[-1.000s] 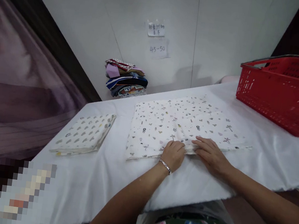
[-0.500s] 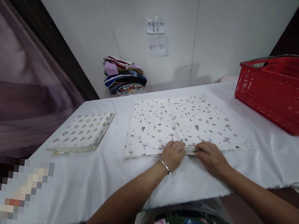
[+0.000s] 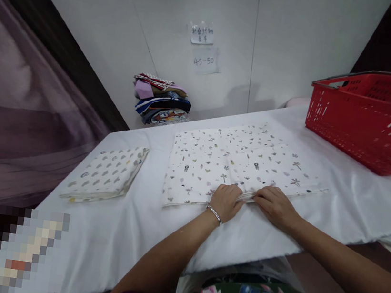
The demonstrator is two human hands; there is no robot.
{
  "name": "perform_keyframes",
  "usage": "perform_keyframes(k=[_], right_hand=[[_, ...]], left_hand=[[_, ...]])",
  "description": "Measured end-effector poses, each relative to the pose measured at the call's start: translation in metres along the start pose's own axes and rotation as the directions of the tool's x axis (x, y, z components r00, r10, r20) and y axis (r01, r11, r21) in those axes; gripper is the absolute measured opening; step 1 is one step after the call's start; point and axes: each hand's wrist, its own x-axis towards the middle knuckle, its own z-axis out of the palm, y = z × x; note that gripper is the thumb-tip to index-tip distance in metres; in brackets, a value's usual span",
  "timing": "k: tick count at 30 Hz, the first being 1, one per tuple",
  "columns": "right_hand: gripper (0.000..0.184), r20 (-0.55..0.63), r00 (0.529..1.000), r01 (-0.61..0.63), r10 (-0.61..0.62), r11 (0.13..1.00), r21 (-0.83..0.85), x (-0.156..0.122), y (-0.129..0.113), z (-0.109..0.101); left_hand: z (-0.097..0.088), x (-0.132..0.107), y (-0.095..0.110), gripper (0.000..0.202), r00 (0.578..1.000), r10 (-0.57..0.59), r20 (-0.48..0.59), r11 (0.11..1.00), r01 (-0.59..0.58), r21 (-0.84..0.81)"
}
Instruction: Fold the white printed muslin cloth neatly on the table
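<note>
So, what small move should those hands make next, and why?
Perhaps lift the near edge of the larger printed cloth: the left hand and right hand both touch it there, while it lies spread on the white tablecloth.

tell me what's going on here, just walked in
A person stands at a white-covered table, the left hand and right hand close together, holding the near edge of a large printed cloth. It lies flat in layers. A smaller folded cloth lies apart to the left. A red basket stands to the right, and a pile of fabrics is beyond the table's far edge, by the wall.
</note>
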Motion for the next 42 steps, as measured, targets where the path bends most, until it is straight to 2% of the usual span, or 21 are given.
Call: perform_keyframes(k=[2, 4, 7, 10, 12, 14, 18, 24, 27, 32, 35, 38, 42], right_hand=[[0.026, -0.004, 1.0, 0.004, -0.004, 1.0, -0.004, 0.0, 0.0, 0.0], [0.026, -0.005, 1.0, 0.005, -0.005, 1.0, -0.006, 0.0, 0.001, 0.0], [0.024, -0.02, 1.0, 0.011, -0.011, 1.0, -0.005, 0.0, 0.001, 0.0], [0.022, -0.031, 0.999, 0.005, -0.005, 1.0, -0.008, 0.001, -0.001, -0.001], [0.023, -0.023, 1.0, -0.008, 0.008, 1.0, -0.011, 0.001, -0.001, -0.001], [0.024, -0.012, 1.0, -0.017, 0.017, 1.0, -0.009, 0.0, -0.001, -0.001], [0.023, -0.017, 1.0, -0.011, 0.011, 1.0, -0.01, -0.001, 0.0, 0.002], [0.022, -0.048, 0.999, 0.009, -0.011, 0.999, -0.037, -0.001, 0.002, 0.006], [0.021, -0.071, 0.997, 0.027, -0.031, 0.998, -0.05, -0.001, 0.003, 0.007], [0.02, 0.002, 1.0, 0.015, -0.015, 1.0, -0.001, 0.001, 0.004, 0.006], [0.018, 0.038, 0.999, -0.019, 0.019, 1.0, -0.005, 0.004, 0.004, 0.006], [0.017, 0.05, 0.999, 0.001, -0.001, 1.0, -0.006, 0.004, 0.005, 0.006], [0.021, 0.049, 0.998, 0.049, -0.049, 0.999, 0.006, -0.001, 0.009, 0.005]], left_hand=[[0.0, 0.003, 0.001, 0.022, 0.998, -0.066, 0.023, 0.998, 0.067, -0.022], [0.0, 0.008, 0.0, 0.018, 0.995, -0.077, 0.055, 0.997, 0.078, -0.005], [-0.001, 0.015, -0.001, 0.007, 0.999, -0.021, 0.049, 0.994, 0.016, 0.107], [0.001, 0.018, -0.003, 0.014, 0.998, 0.067, 0.006, 0.974, -0.067, 0.217], [0.005, 0.016, -0.003, 0.016, 0.994, 0.107, 0.005, 0.966, -0.105, 0.235], [0.008, 0.013, -0.002, 0.014, 0.995, 0.099, 0.018, 0.971, -0.1, 0.217], [0.012, 0.009, 0.0, 0.007, 0.998, 0.01, 0.059, 0.992, -0.018, 0.124], [0.011, 0.01, -0.002, 0.011, 0.994, -0.044, 0.095, 0.999, 0.044, 0.007], [0.009, 0.01, -0.001, 0.013, 0.993, -0.036, 0.112, 0.999, 0.035, 0.017], [0.001, 0.007, 0.003, 0.014, 0.985, -0.004, 0.174, 0.999, -0.006, 0.054], [-0.005, 0.004, 0.006, 0.024, 0.983, 0.003, 0.186, 0.999, -0.012, 0.048], [-0.008, 0.002, 0.008, 0.033, 0.983, -0.015, 0.183, 0.997, 0.002, 0.071], [-0.005, 0.002, 0.014, 0.018, 0.981, -0.055, 0.186, 0.987, 0.025, 0.157]])
